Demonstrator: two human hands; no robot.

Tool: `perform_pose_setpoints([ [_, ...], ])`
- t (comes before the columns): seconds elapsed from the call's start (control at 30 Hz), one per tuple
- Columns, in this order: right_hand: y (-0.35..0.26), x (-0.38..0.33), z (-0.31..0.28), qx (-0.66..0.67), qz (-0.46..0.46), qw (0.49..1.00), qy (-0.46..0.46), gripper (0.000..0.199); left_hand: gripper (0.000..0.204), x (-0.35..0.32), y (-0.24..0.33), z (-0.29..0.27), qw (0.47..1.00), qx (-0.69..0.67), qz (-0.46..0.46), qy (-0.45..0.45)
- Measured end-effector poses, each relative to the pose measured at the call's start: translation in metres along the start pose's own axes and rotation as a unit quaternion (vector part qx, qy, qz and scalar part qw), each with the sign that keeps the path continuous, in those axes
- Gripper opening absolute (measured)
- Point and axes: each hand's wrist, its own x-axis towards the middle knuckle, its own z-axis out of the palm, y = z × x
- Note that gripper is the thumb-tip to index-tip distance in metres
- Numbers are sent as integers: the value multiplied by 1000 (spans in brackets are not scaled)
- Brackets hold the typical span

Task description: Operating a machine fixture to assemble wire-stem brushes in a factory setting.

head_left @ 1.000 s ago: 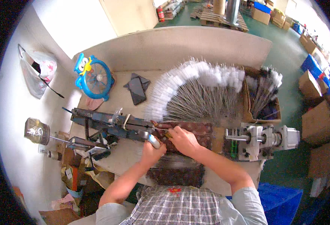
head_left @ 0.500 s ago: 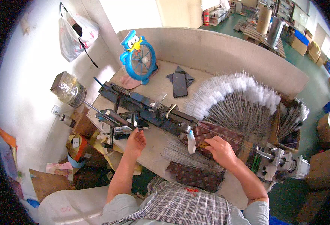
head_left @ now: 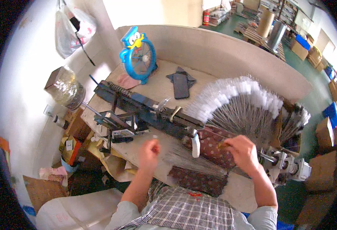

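Dial reference: table center, worker at 6 o'clock. One table (head_left: 210, 78) carries everything listed here. One wire fan (head_left: 245, 107), white-tipped, spreads at 2 o'clock; its wires are too many for me to count. One black fixture (head_left: 138, 105) lies at 10 o'clock, nose directed to 4. One motor unit (head_left: 291, 165) stands at 4 o'clock. Dotted brown cloths: two. The upper cloth (head_left: 210, 143) lies at 4 o'clock, the lower cloth (head_left: 197, 181) between 5 and 6; one loose wire bundle (head_left: 193, 161) lies between them. One blue toy (head_left: 128, 63) stands at 11 o'clock.

Hands: two. The left hand (head_left: 149, 151), at 8 o'clock, is raised and blurred, forearm pointing to 1; I cannot tell whether it grips the white speck (head_left: 155, 137) at its fingertips. The right hand (head_left: 244, 151), at 4 o'clock, is back up, forearm pointing to 11, thumb and finger pinched on one yellow piece (head_left: 222, 145).

One phone (head_left: 181, 86) lies at 12 o'clock. One white handle (head_left: 195, 146) hangs from the fixture's nose, between the hands. The yellow piece sits over the upper cloth, at the right hand's 9 o'clock and well apart from the left hand, toward its 3.
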Motion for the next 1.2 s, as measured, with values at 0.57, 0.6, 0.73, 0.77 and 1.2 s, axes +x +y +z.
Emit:
perform_pose_setpoints([
  [0.57, 32, -13, -31, 201, 148, 966, -71, 19, 15, -41, -9, 200, 974, -9, -85, -208],
  [0.6, 33, -13, -31, 204, 146, 965, -72, 19, 15, -40, -9, 202, 978, 0, -69, -195],
  [0.73, 30, 0, -21, 65, 9, 997, 41, 17, 15, -37, 9, 185, 988, -8, -53, -146],
  [0.77, 25, 8, -16, 34, -8, 994, 100, 14, 14, -36, 15, 182, 990, -24, -73, -116],
  [1.2, 2, 48, 25, 72, 98, 991, -46, 21, 25, -31, 26, 171, 981, -62, -123, -136],
])
